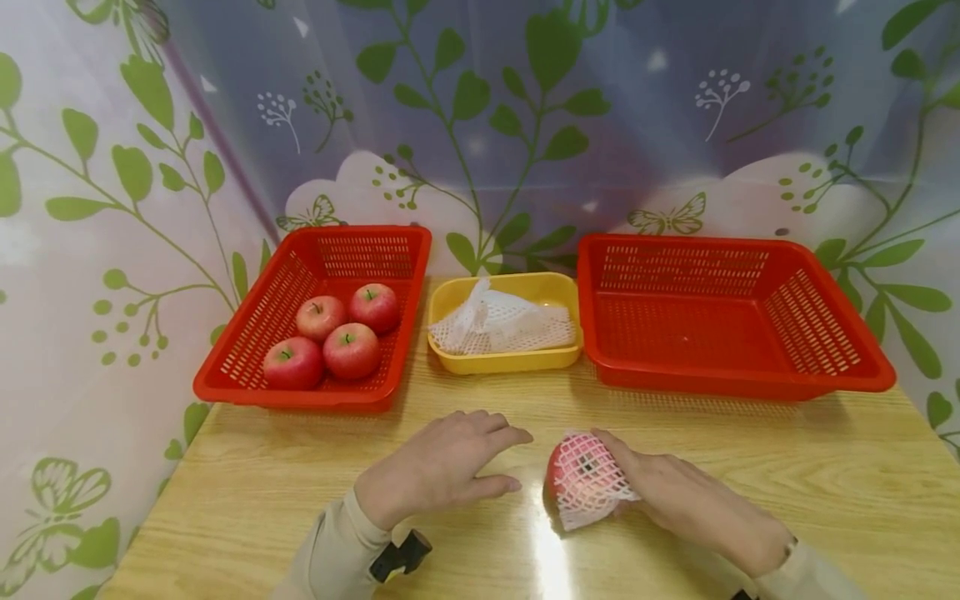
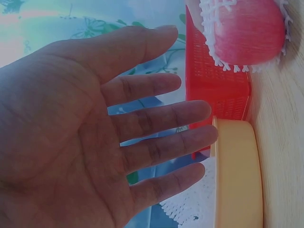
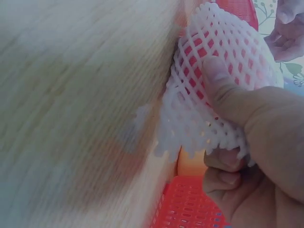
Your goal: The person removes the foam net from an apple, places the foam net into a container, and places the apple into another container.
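Note:
A red apple (image 1: 557, 471) in a white foam net sleeve (image 1: 588, 492) sits on the table in front of me. My right hand (image 1: 693, 500) grips it from the right. In the right wrist view the thumb (image 3: 223, 88) presses on the foam mesh, while curled fingers (image 3: 223, 178) show below it at the sleeve's loose edge. The apple's bare red skin (image 2: 251, 31) shows through the sleeve's opening in the left wrist view. My left hand (image 1: 446, 467) hovers left of the apple, apart from it, palm bare and fingers spread.
At the back left, a red basket (image 1: 225, 358) holds several bare apples (image 1: 352, 350). Beside it, a yellow tray (image 1: 502, 362) contains white foam net sleeves (image 1: 498, 321). Another red basket (image 1: 675, 333) stands at the back right. A patterned curtain (image 1: 480, 125) hangs behind the wooden table (image 1: 262, 492).

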A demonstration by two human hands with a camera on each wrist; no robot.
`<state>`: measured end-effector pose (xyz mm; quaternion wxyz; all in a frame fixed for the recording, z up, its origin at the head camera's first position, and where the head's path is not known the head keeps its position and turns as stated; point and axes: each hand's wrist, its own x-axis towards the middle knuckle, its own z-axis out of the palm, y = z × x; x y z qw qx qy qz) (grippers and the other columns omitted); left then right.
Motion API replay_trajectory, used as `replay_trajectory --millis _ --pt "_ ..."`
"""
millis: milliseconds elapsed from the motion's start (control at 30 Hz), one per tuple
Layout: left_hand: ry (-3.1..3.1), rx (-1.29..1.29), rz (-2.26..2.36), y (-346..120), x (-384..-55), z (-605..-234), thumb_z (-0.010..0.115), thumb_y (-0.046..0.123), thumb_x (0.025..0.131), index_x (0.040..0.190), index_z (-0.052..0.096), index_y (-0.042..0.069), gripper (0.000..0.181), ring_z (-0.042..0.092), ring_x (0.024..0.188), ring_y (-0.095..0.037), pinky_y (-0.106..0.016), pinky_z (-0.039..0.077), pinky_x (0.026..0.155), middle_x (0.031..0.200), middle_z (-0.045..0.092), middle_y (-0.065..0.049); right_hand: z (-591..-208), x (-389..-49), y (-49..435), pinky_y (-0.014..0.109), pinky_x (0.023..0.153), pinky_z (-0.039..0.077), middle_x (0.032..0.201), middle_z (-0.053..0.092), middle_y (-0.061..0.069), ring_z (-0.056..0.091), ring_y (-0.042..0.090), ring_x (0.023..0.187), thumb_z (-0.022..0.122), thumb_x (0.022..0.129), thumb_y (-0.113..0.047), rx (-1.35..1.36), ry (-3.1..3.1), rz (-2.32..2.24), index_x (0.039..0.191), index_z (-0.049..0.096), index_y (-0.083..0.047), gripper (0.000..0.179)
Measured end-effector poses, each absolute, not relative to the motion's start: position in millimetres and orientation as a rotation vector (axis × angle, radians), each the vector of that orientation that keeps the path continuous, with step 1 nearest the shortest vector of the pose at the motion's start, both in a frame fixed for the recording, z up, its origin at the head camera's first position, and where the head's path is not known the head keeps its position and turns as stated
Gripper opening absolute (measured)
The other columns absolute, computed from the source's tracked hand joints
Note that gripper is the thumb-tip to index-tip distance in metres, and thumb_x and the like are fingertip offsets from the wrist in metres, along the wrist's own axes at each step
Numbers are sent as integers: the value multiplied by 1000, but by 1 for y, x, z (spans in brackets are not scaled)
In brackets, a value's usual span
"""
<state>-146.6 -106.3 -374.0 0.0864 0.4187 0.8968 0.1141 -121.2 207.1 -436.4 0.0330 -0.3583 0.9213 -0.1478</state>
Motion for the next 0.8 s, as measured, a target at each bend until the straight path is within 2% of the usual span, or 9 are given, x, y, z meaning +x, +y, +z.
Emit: replay_trajectory --millis 300,567,800 --pt "2676 1225 328 -107 -146 -373 62 42 99 139 59 17 47 61 118 -18 -39 51 99 126 65 0 -430 -120 208 41 72 60 105 75 12 73 24 85 74 91 -21 -1041 2839 -444 142 39 -8 63" --pt "2669 1217 327 -108 -147 -374 63 42 99 139 59 18 47 61 117 -18 -39 51 98 126 65 0 -425 -121 210 34 62 56 89 72 -2 69 14 75 74 91 -24 -1064 2823 -477 131 43 -13 52" --pt "2674 1223 334 -109 -146 -375 63 41 99 139 59 17 46 61 117 -18 -39 50 99 126 65 0 -423 -121 208 26 54 48 76 58 -14 58 1 66 70 94 -26 -1030 2751 -549 120 43 -14 40"
